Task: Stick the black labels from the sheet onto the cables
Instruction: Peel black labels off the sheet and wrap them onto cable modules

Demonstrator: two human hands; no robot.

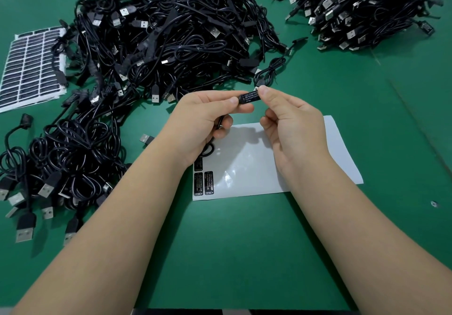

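Both hands' grip pinches labelled controller (248, 97): L hand (200, 121), R hand (291, 124).

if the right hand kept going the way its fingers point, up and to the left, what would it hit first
Most likely the labelled controller that the right hand already pinches, then the left hand's fingertips. Beyond those lies the big cable pile, though depth is unclear.

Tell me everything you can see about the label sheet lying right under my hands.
The label sheet is a glossy white backing, nearly stripped: three black labels with white print remain at its near-left corner. It lies flat on the green table, slightly skewed, its middle hidden by both wrists, with a loop of held cable over its left edge.
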